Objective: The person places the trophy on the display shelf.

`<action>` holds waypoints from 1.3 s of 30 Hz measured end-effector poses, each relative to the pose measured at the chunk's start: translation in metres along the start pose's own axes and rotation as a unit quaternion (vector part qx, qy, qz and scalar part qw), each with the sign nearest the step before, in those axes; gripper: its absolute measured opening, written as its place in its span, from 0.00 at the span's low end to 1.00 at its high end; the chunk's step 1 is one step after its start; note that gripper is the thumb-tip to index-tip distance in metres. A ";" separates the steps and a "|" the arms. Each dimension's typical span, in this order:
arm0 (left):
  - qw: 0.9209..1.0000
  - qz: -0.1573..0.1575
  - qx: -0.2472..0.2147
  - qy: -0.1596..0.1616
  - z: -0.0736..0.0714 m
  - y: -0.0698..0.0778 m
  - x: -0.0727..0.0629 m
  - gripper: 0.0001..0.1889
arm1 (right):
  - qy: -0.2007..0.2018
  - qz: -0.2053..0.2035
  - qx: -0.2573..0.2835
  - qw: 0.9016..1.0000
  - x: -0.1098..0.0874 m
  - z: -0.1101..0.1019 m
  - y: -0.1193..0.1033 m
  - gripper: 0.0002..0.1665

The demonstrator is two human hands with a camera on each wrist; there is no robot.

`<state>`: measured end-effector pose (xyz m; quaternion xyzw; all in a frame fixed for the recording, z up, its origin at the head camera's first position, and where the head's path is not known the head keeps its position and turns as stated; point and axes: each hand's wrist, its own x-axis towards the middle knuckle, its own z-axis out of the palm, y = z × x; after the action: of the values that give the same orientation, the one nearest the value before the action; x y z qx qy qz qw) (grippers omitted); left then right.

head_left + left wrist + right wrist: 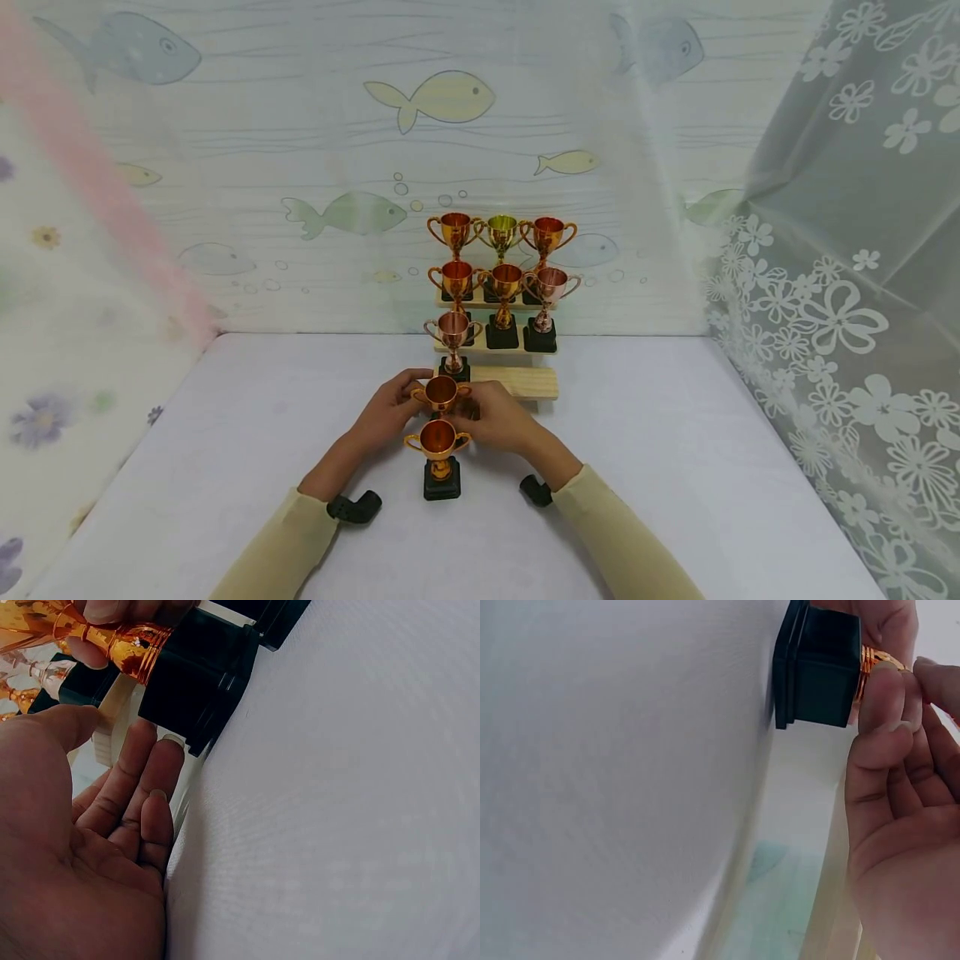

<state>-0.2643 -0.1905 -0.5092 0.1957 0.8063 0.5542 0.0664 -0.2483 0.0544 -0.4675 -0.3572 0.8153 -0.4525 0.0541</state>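
Observation:
A small orange-gold trophy cup (441, 393) with a black square base (825, 667) is upright between the two hands, in front of the wooden stand. My right hand (501, 419) pinches its stem between thumb and fingers. My left hand (387, 408) is on the cup's other side, its fingers loosely extended with the fingertips close to the base; whether they touch it is unclear. Nearer the body, another orange-gold trophy (438, 440) stands on the white table. A rose-gold trophy (453, 331) occupies the left end of the lowest step.
The stepped wooden stand (525, 383) rises at the table's back. Three trophies, a yellow-gold one (502, 232) in the middle, line its top step; three more fill the middle step, a rose-gold one (551, 287) at right. Sheer curtains (847, 250) hang around the table (675, 467).

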 end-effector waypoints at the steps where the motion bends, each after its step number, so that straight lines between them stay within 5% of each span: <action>1: 1.000 0.001 0.000 -0.001 0.000 0.000 0.000 0.25 | 0.001 0.000 0.000 1.000 0.000 0.000 0.000 0.13; 12: 1.000 0.001 -0.002 -0.002 0.000 0.000 0.002 0.24 | 0.002 0.001 -0.012 1.000 -0.001 -0.007 -0.002 0.11; 24: 1.000 0.006 0.001 -0.004 0.002 0.000 0.004 0.23 | 0.015 0.036 -0.025 0.999 -0.010 -0.043 -0.011 0.07; 39: 1.000 -0.011 -0.004 0.002 0.001 0.000 0.003 0.26 | 0.070 0.029 -0.023 0.997 -0.023 -0.083 -0.013 0.06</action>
<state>-0.2665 -0.1886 -0.5092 0.1853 0.8062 0.5572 0.0723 -0.2589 0.1229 -0.4141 -0.3016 0.8374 -0.4559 0.0020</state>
